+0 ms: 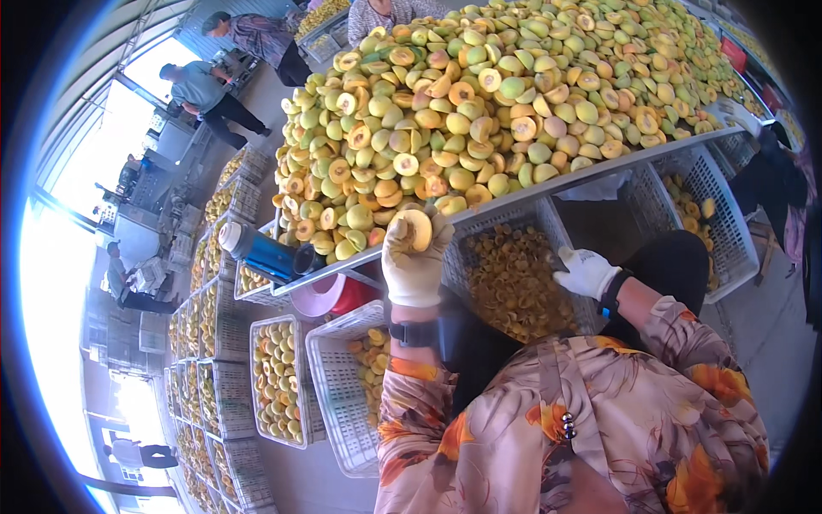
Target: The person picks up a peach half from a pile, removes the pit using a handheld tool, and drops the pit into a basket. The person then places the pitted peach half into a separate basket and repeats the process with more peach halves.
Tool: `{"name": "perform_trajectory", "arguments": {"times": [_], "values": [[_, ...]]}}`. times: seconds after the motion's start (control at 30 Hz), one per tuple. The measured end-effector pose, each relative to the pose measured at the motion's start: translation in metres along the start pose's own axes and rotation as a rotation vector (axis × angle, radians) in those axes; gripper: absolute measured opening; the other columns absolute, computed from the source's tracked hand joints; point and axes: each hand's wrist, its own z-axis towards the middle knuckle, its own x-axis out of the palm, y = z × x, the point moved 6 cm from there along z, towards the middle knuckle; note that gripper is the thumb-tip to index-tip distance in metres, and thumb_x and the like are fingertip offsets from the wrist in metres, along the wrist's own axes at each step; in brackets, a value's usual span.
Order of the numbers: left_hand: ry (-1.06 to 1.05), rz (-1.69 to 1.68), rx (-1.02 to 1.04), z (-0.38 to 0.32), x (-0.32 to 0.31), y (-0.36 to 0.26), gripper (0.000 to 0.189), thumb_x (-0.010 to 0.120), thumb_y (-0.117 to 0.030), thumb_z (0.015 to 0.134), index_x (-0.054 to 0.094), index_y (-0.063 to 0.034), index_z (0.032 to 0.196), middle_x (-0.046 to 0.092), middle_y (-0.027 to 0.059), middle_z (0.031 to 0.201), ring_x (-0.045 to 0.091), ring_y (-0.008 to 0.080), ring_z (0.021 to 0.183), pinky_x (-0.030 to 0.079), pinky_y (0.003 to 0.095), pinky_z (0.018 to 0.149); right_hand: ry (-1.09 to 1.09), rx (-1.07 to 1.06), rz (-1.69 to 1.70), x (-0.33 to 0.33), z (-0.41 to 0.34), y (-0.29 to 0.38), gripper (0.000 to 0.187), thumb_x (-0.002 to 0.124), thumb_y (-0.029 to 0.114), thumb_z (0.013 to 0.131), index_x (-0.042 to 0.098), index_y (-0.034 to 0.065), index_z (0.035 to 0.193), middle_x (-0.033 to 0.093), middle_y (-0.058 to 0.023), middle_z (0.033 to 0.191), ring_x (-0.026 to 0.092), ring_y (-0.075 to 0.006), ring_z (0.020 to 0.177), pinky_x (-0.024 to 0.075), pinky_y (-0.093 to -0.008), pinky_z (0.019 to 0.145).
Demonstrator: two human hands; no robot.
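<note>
My left hand [414,263], in a whitish glove, holds a halved yellow peach [419,230] with its cut face showing, at the metal edge of a table heaped with halved fruit [488,122]. My right hand [585,272], also gloved, is over the right rim of a plastic crate [520,283] that contains many small brown pieces. Its fingers are partly spread; whether something small is between thumb and fingers cannot be made out. Left of my left hand, a blue flask [266,252] with a pale cap lies near the table corner beside a dark cup [308,259].
White crates with fruit stand at my left [347,385] and right [738,225]. Stacked crates [234,327] line the floor farther left. A red bucket [352,294] sits under the table edge. Another person's gloved hand [742,115] reaches in at the right; several people are around.
</note>
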Motion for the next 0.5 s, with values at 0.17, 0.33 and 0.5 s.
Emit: {"name": "perform_trajectory", "arguments": {"times": [0.17,0.33,0.5], "values": [[-0.054,0.256,0.076,-0.030,0.008,0.013,0.039,0.059,-0.035,0.098,0.060,-0.0001,0.114,0.067,0.0178,0.101,0.067,0.0303,0.085,0.058,0.0415,0.077,-0.130,-0.319,0.413,-0.067,-0.030,0.112,0.034,0.068,0.026,0.088,0.057,-0.0026,0.103,0.066,-0.0266,0.089,0.066,-0.0446,0.091,0.0515,-0.0478,0.077],[-0.029,0.894,0.465,-0.059,0.038,0.015,0.032,0.043,-0.022,0.107,0.056,0.0048,0.119,0.067,0.0163,0.102,0.067,0.0223,0.090,0.055,0.0328,0.083,-0.314,-0.554,0.323,-0.076,-0.039,0.164,0.030,0.066,0.022,0.088,0.051,0.0004,0.103,0.066,-0.0253,0.081,0.065,-0.0455,0.080,0.0517,-0.0499,0.068],[-0.071,0.895,0.536,-0.086,0.063,0.016,0.036,0.045,-0.027,0.106,0.062,0.0047,0.112,0.067,0.0127,0.105,0.066,0.0190,0.090,0.055,0.0305,0.079,-0.399,-0.545,0.314,-0.071,-0.046,0.176,0.027,0.065,0.019,0.088,0.051,-0.0001,0.101,0.066,-0.0237,0.079,0.065,-0.0443,0.076,0.0519,-0.0489,0.065]]}}
